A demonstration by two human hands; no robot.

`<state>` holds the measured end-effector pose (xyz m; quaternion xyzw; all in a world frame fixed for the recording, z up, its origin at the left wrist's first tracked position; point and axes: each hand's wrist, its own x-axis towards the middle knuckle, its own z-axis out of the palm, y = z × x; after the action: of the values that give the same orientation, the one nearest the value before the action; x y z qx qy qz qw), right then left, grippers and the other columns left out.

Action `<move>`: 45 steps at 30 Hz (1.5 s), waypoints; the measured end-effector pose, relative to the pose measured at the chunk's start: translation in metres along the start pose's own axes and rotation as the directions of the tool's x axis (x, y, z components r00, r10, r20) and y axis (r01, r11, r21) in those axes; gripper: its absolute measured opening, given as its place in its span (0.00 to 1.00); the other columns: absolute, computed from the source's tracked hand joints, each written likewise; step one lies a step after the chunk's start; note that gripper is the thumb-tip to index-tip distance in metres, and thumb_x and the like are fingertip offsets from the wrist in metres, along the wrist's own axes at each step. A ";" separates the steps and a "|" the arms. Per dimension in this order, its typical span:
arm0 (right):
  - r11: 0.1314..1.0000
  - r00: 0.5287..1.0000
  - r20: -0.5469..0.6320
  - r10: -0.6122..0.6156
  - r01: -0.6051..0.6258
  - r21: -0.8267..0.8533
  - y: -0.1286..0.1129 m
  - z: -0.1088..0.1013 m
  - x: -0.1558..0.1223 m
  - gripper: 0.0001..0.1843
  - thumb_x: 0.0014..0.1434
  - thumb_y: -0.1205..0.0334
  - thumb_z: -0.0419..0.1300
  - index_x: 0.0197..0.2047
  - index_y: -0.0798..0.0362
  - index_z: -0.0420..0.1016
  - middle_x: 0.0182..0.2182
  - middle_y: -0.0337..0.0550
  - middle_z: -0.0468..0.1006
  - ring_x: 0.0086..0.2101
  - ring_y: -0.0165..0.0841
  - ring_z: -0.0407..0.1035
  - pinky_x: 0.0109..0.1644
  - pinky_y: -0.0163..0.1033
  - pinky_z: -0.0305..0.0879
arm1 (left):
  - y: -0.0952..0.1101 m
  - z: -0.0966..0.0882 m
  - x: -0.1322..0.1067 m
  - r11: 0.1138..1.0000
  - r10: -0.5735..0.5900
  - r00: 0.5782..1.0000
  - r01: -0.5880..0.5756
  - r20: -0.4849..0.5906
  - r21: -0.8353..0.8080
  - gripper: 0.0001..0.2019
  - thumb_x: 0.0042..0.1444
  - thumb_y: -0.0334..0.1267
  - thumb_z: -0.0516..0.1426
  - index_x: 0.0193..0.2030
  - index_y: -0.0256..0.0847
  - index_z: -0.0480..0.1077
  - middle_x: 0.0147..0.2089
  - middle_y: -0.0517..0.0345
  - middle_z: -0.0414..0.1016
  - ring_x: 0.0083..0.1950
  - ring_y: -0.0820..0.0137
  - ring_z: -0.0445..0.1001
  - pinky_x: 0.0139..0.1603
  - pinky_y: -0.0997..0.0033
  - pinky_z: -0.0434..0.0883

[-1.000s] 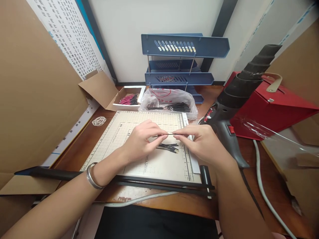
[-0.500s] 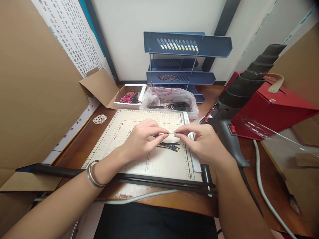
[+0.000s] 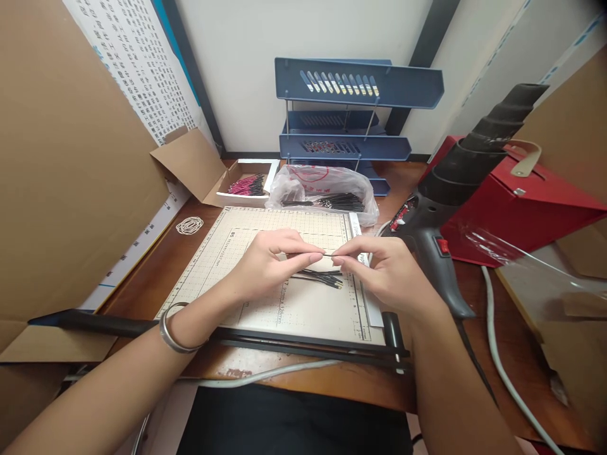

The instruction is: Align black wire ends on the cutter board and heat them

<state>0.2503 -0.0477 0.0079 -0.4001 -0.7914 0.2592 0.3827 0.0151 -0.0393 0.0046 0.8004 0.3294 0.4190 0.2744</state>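
Note:
A thin black stick-like piece (image 3: 328, 255) runs level between my two hands. My left hand (image 3: 279, 259) pinches one end between thumb and forefinger. The other end sits in the pinch of my right hand (image 3: 374, 259). What the piece is cannot be made out; most of it is hidden by the fingers. Just below the fingers, several similar black pieces (image 3: 325, 279), some with pale gold tips, lie in a loose bunch on the gridded paper cutter board (image 3: 265, 306).
Behind the board stand a plastic bag (image 3: 365, 189) of black pieces and a small box (image 3: 272, 174) with pink-and-black ones. A heat gun (image 3: 439, 246) stands right, before a red box (image 3: 531, 196). Blue trays (image 3: 355, 82) rise behind. The cutter's black arm (image 3: 118, 325) extends left.
My left fingers have slid slightly right along the black piece, so the stretch showing between the hands is shorter. The right hand has barely moved.

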 end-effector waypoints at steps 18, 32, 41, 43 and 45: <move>0.968 0.994 0.105 0.020 -0.045 0.246 0.001 -0.001 0.001 0.09 0.64 0.62 0.64 0.31 0.53 0.79 0.26 0.36 0.79 0.30 0.26 0.72 0.37 0.32 0.66 | 0.009 -0.008 0.004 0.959 -0.187 0.977 0.204 0.101 -0.195 0.05 0.58 0.34 0.67 0.32 0.44 0.85 0.26 0.60 0.81 0.28 0.75 0.74 0.30 0.77 0.69; 0.969 0.999 0.044 0.031 -0.041 0.243 0.003 -0.001 0.002 0.09 0.65 0.61 0.64 0.33 0.53 0.80 0.26 0.37 0.79 0.30 0.27 0.73 0.37 0.33 0.66 | 0.007 -0.008 0.003 0.963 -0.193 0.979 0.201 0.060 -0.178 0.10 0.59 0.37 0.66 0.27 0.41 0.83 0.28 0.59 0.82 0.33 0.72 0.77 0.35 0.76 0.72; 0.980 0.998 0.010 0.062 -0.062 0.189 0.003 0.001 0.002 0.08 0.64 0.61 0.64 0.33 0.54 0.80 0.27 0.39 0.80 0.29 0.29 0.74 0.35 0.35 0.66 | 0.006 -0.007 0.002 0.948 -0.273 0.962 0.271 0.009 -0.164 0.08 0.57 0.40 0.67 0.29 0.41 0.84 0.29 0.57 0.83 0.32 0.70 0.79 0.35 0.73 0.74; 0.983 0.998 0.005 0.058 -0.058 0.173 0.003 0.002 0.003 0.08 0.64 0.61 0.64 0.33 0.54 0.80 0.27 0.39 0.80 0.30 0.29 0.74 0.35 0.34 0.66 | 0.006 -0.007 0.002 0.948 -0.279 0.960 0.276 0.005 -0.159 0.09 0.57 0.41 0.67 0.29 0.41 0.84 0.28 0.57 0.83 0.31 0.70 0.78 0.34 0.73 0.73; 0.985 0.998 0.000 0.060 -0.059 0.162 0.003 0.002 0.003 0.08 0.64 0.61 0.64 0.33 0.54 0.81 0.28 0.39 0.81 0.30 0.28 0.74 0.35 0.34 0.66 | 0.006 -0.008 0.002 0.945 -0.286 0.958 0.283 0.006 -0.161 0.09 0.57 0.42 0.67 0.29 0.41 0.84 0.28 0.57 0.83 0.31 0.70 0.78 0.34 0.73 0.73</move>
<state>0.2488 -0.0437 0.0059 -0.3917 -0.7544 0.3330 0.4082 0.0113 -0.0402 0.0136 0.7161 0.4092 0.4070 0.3925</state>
